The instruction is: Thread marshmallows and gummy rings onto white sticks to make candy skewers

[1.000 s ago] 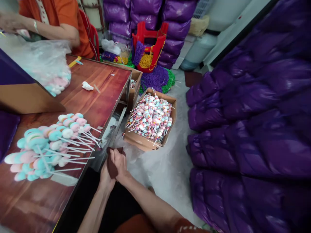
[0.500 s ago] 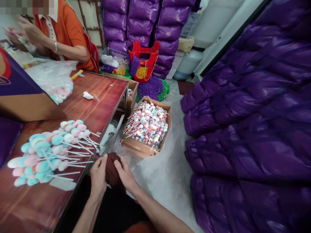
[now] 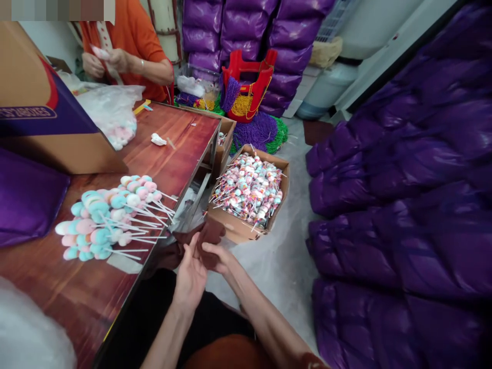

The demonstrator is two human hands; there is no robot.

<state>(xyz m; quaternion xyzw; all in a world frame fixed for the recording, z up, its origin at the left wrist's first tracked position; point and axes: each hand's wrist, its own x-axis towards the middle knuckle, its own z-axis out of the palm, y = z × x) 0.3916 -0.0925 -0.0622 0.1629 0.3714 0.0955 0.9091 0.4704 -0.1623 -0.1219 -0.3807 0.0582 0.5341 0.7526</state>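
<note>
Above my lap at the table's edge, a dark brown cloth [image 3: 213,233] is bunched between my two hands. My left hand [image 3: 190,277] has its fingers pressed against the cloth, palm turned partly up. On the other side, my right hand [image 3: 220,257] grips it with the thumb on top; the other fingers are mostly hidden. To the left, a pile of pastel marshmallow sticks [image 3: 103,215] lies on the wooden table [image 3: 161,164], white sticks pointing toward me. Just beyond my hands, a cardboard box [image 3: 234,225] on the floor is full of wrapped marshmallow sticks [image 3: 249,187].
Purple wrapped bundles [image 3: 384,246] are stacked along the right. At the back, an upturned red stool [image 3: 249,87] stands among bead strings [image 3: 255,130]. A person in orange [image 3: 148,46] works across the table, behind a large carton [image 3: 57,102] and a plastic bag [image 3: 111,110].
The view has shifted left, so things sit farther right. My hands have raised and spread the brown cloth, and my left palm has turned upward. The person's hands opposite have lowered.
</note>
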